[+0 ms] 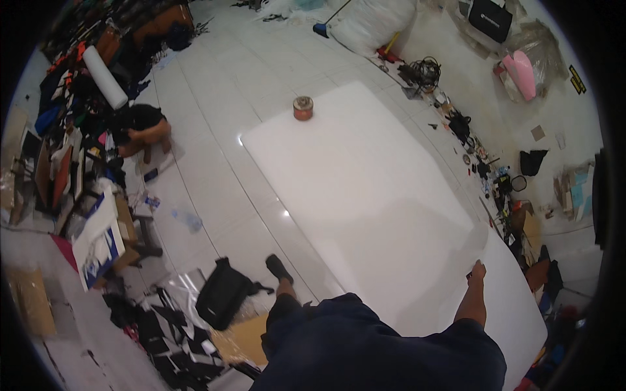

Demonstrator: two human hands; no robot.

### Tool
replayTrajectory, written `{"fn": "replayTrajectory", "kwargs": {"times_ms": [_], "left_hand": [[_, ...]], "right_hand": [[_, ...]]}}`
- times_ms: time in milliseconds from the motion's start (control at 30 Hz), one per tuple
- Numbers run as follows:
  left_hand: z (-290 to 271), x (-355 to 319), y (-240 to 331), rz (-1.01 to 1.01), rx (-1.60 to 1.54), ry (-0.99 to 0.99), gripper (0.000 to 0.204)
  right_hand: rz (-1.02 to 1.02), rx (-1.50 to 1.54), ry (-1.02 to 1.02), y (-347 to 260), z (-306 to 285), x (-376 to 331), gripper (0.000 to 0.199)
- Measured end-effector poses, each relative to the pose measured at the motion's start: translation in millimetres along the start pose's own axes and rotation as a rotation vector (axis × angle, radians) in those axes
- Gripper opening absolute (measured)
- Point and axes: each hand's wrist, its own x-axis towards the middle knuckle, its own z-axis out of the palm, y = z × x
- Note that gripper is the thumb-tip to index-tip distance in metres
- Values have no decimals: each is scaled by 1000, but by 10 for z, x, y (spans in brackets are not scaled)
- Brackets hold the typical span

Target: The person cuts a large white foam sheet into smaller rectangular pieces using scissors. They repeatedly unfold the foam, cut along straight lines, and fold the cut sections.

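Note:
A large white sheet (352, 176), seemingly foam, lies over the floor in front of me and runs on under my right side. My right hand (478, 270) reaches out to the sheet's right part, at an edge where two layers seem to meet. Its fingers look closed around something small and dark, too small to make out. My left hand is out of view, and my dark shirt fills the lower middle. At the far end of the sheet stands a round reddish container (302, 109) with a pale top.
A person (147, 130) crouches at the left beside piled goods and a white roll (104, 77). A black bag (225, 293) lies near my foot. Cables (427, 70) and small items line the right wall. A big white sack (372, 26) and a broom (321, 30) are at the back.

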Motion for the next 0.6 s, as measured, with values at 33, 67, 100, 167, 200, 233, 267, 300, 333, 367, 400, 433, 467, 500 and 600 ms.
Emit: {"fn": "replayTrajectory", "kwargs": {"times_ms": [33, 67, 100, 167, 200, 233, 267, 300, 333, 367, 400, 433, 467, 500, 600], "left_hand": [[-483, 91, -50, -1, 39, 2, 44], [-928, 279, -115, 42, 110, -8, 45], [-1463, 551, -172, 131, 258, -17, 47], [-2635, 1267, -83, 271, 422, 51, 50], [-3270, 1485, 94, 42, -315, 384, 32], [-4023, 1668, 399, -34, -346, 579, 37], [-4807, 1859, 478, 18, -162, 737, 34], [-5539, 2057, 515, 105, -323, 806, 31], [-6174, 2199, 758, 220, -486, 805, 29], [-6747, 2206, 1305, 213, -560, 780, 32], [-7234, 2425, 1492, 286, -596, 762, 33], [-7473, 2593, 2038, 325, -762, 653, 30], [-7793, 2876, 2169, 336, -761, 628, 27], [-8093, 2980, 2115, 313, -717, 650, 25], [-8683, 3427, 1715, 170, -718, 518, 22]], "right_hand": [[26, 48, 1, -215, 471, -195, 38], [44, 23, 0, -438, 699, -296, 36], [66, 0, 0, -647, 938, -387, 35], [-67, -79, -36, -1178, 1109, -361, 36], [-80, -81, -27, -1314, 1308, -430, 35], [-93, -76, -22, -1471, 1603, -497, 34], [-80, -34, 17, -1549, 2060, -640, 36], [-68, 8, 52, -1625, 2536, -793, 37], [-64, 8, 30, -1711, 2814, -881, 39], [-61, 0, 24, -1776, 2980, -943, 41], [-107, -26, 98, -1883, 3131, -887, 43], [-178, -83, 226, -2067, 2911, -740, 45], [-236, -104, 305, -2306, 3057, -662, 48], [-165, -118, 248, -2310, 3504, -765, 48], [-79, -237, 192, -2503, 4570, -1101, 49]]}}
